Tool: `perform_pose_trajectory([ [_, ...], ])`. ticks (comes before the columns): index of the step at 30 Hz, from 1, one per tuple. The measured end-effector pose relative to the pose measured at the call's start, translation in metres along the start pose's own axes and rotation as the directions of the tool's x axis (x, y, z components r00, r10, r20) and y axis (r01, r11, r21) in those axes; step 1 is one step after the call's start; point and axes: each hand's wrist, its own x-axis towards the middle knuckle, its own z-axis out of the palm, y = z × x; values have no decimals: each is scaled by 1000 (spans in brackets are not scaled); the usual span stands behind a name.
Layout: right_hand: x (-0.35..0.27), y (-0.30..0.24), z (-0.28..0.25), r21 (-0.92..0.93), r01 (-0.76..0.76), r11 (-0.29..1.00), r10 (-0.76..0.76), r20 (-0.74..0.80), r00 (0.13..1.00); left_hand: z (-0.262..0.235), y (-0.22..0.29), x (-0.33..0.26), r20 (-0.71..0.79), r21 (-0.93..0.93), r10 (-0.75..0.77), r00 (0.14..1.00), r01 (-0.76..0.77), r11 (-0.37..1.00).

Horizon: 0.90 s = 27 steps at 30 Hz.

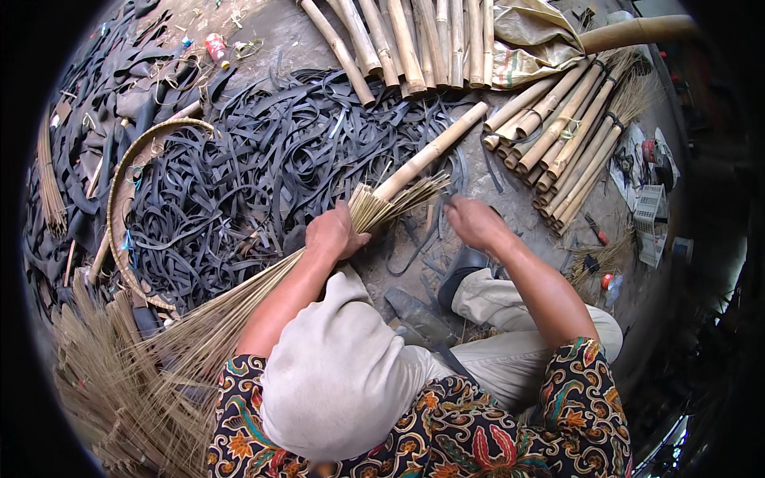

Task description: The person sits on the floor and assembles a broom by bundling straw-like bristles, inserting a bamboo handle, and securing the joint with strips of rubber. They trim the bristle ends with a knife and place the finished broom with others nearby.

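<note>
My left hand (333, 231) is wrapped round a bundle of thin stiff broom sticks (374, 205), whose cut ends fan out past my fingers. Long thin stems run from it to the lower left, ending in a feathery brush (131, 382). From the cut ends a bamboo pole (430, 153) sticks out toward the upper right. My right hand (476, 223) is just right of the bundle, its fingers curled together at a narrow black rubber strip (434, 233). The exact grip on the strip is partly hidden.
A big heap of black rubber strips (255, 167) lies ahead, with a round woven rim (119, 191) at its left. Bamboo poles (422, 40) lie at the far side. Bundled brooms (566, 135) and a white plastic basket (649, 223) are at right. A knife (596, 229) lies nearby.
</note>
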Motion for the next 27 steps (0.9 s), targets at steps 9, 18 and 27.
perform_pose_trajectory([
  [9,-12,23,16,-6,11,1000,-11,-9,1000,5,-4,19,118,-170,84,989,-64,983],
  [18,-23,-4,33,-56,25,998,-22,63,998,-4,5,12,96,-142,58,994,-44,989],
  [27,-28,-34,12,30,-55,998,49,181,982,-6,9,7,46,-114,31,998,-25,993],
])
